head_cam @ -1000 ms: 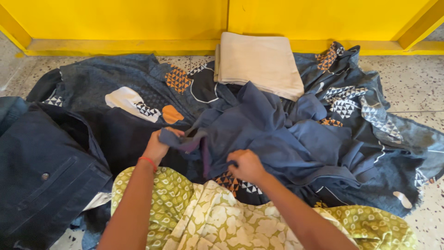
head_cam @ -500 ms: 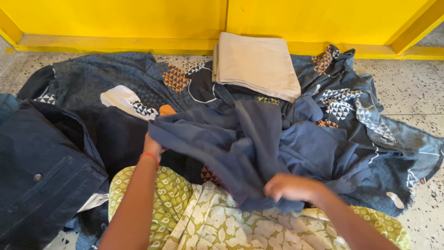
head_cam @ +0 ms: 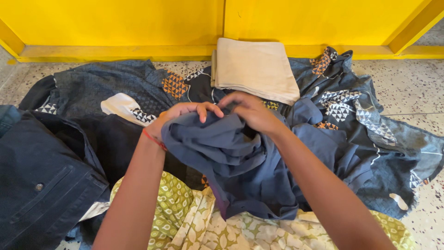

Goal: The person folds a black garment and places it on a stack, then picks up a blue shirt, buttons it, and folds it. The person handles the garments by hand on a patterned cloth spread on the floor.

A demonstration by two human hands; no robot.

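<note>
Blue-grey garment [head_cam: 231, 153] bunched, both hands [head_cam: 222, 115] gripping, fingertips seemingly buried

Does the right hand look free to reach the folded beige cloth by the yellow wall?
Probably not yet: the right hand and left hand both grip the blue garment. The folded beige cloth lies uncovered just beyond.

We see a folded beige cloth [head_cam: 255, 68] lying flat against the base of a bright yellow wall [head_cam: 138, 21]. Beneath and around it spreads a rumpled patchwork denim spread [head_cam: 365, 120], with orange and white triangle-patterned patches. At our left lies a dark denim jacket [head_cam: 41, 185] with a metal button and a flap pocket. Nearest us is a green and cream floral fabric [head_cam: 194, 222]. Speckled terrazzo floor [head_cam: 411, 83] shows at the right.
</note>
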